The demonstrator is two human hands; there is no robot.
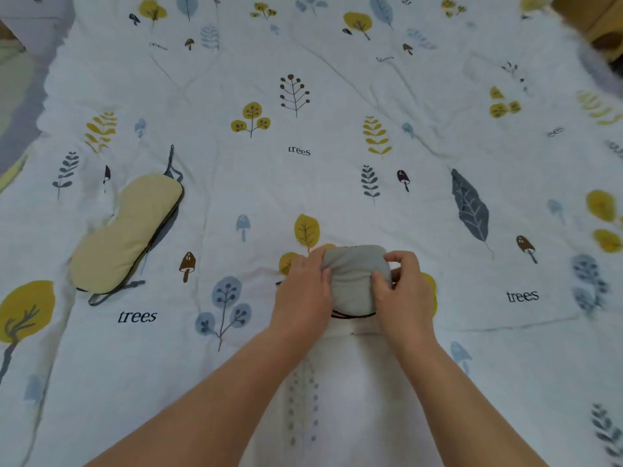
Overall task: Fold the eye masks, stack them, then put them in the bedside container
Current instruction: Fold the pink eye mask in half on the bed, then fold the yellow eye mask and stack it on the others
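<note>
A grey eye mask (354, 278) lies folded over on the bed, near the front middle. My left hand (305, 291) grips its left side, and my right hand (403, 288) pinches its right side. A dark trim edge shows under the fold. A beige eye mask (126, 230) lies flat and unfolded at the left, its grey strap (172, 163) trailing out at both ends. The bedside container is not in view.
A white quilt (303, 163) printed with trees, leaves and mushrooms covers the whole bed. A wooden piece of furniture (596, 21) shows at the top right corner. The bed's left edge (20, 129) drops to the floor.
</note>
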